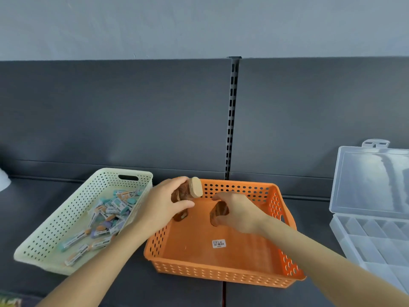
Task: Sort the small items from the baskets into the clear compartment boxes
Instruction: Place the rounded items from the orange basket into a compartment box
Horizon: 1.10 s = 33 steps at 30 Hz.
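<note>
At your far left lies a cream plastic basket [66,216], rectangular, its walls punched with rows of round holes and a slot handle in the far end; inside is a loose heap of small wrapped erasers [110,213] in teal, orange and purple. Your left hand [163,207] reaches over that basket's right rim into the orange basket [221,273], which has the same perforated plastic walls and a smooth floor bearing a white barcode sticker [219,243]. That hand curls thumb and fingers round a small clear jar [181,193] tipped on its side, its pale, round, cork-like lid [197,187] facing right, held above the basket's far left corner. Just below it a second small clear jar [180,216] rests on the orange floor. Your right hand [241,213] comes in from the right, fingers bent round a third clear jar [218,212] near the floor's far middle. At the far right, well apart from both hands, the clear compartment box [365,244] lies with its glossy lid [371,180] raised and its divided cells showing
</note>
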{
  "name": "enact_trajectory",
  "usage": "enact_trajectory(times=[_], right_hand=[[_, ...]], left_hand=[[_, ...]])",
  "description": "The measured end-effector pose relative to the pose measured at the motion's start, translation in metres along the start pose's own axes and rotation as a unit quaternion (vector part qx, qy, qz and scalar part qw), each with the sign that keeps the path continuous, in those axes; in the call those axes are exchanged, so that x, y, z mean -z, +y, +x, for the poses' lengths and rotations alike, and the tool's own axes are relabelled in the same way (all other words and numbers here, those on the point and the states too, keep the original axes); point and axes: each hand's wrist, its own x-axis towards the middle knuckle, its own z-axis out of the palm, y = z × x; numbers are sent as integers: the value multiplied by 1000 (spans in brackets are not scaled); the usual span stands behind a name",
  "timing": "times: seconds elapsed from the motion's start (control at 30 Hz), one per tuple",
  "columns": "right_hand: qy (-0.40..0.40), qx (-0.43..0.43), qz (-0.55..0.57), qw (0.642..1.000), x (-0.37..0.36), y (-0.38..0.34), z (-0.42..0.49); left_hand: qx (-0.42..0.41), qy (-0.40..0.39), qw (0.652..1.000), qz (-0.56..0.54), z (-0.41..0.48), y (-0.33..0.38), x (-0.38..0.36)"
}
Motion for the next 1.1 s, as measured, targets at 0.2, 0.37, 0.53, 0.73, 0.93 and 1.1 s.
enact_trajectory(times=[0.2,0.37,0.53,0.73,0.93,1.1], right_hand=[[-32,35,-39,998,-32,-31,32],[-43,32,-96,994,-52,-39,47],[-59,17,-139,988,-63,-45,55],[-45,13,-167,985,-67,-48,53],[-49,16,-144,988,-52,-32,41],[-32,-33,-145,988,-32,-4,19]], left_hand=[[39,96,993,-62,-5,-7,13],[49,101,990,-82,-12,-10,19],[53,102,989,-97,-14,-14,19],[48,93,989,-102,-16,-16,18],[41,90,987,-123,-17,-16,18],[23,69,989,-128,-13,-9,6]])
